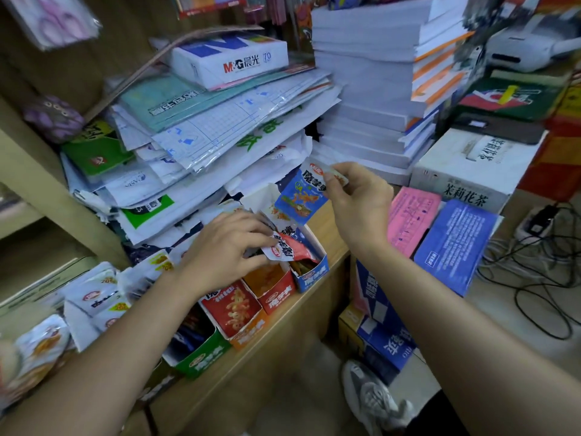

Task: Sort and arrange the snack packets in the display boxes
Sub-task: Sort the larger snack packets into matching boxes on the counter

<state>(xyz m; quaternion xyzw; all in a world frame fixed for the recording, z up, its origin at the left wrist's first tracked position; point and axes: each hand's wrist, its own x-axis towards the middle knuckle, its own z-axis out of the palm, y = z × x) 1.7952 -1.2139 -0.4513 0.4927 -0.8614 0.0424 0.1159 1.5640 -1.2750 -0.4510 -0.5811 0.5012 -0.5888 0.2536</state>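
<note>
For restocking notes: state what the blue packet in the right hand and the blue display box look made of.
Blue packet: likely glossy plastic film; it shines and bends limply. Blue display box: seemingly printed cardboard; stiff straight walls, white cut edges.

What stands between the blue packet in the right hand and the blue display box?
The red packet, gripped by the left hand, lies across the opening of the blue display box, below the blue packet that the right hand pinches.

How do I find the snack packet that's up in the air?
Look for the tall stack of white paper at the back. In front of it, the right hand pinches a blue packet by its top. Unlike the red packet in the left hand down at the display boxes, it hangs in the air.
</note>
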